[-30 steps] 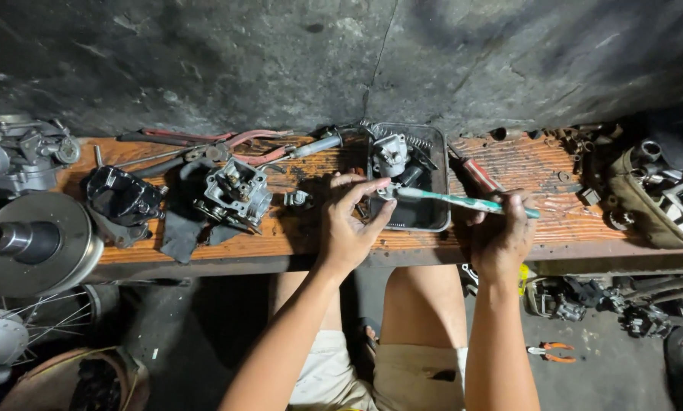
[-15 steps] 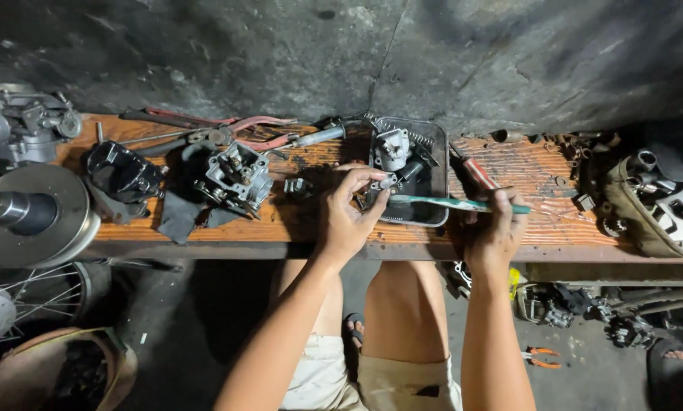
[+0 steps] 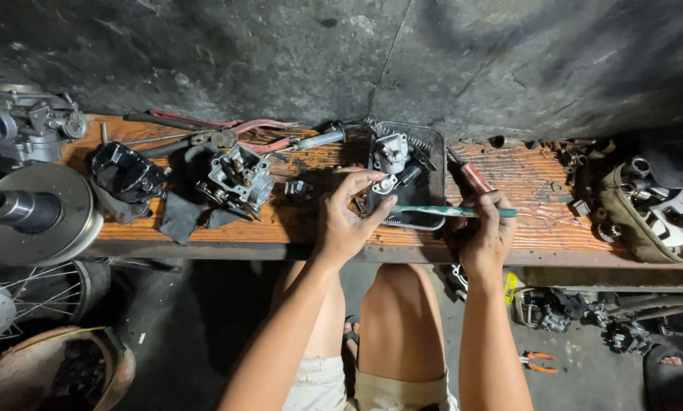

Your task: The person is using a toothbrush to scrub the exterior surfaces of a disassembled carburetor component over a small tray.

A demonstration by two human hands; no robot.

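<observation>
The left hand pinches a small metal part over the dark tray on the worktop; the right hand clasps a green-handled toothbrush aimed at it.

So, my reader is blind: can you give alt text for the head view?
Seen from above, a seated person's left hand pinches a small metal part while the right hand holds a green toothbrush to it, over a metal tray on a wooden bench littered with engine parts.

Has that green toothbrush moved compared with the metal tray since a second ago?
Yes. The green toothbrush in the right hand has slid left: its head now lies over the metal tray; earlier more stuck out to the right.
</observation>
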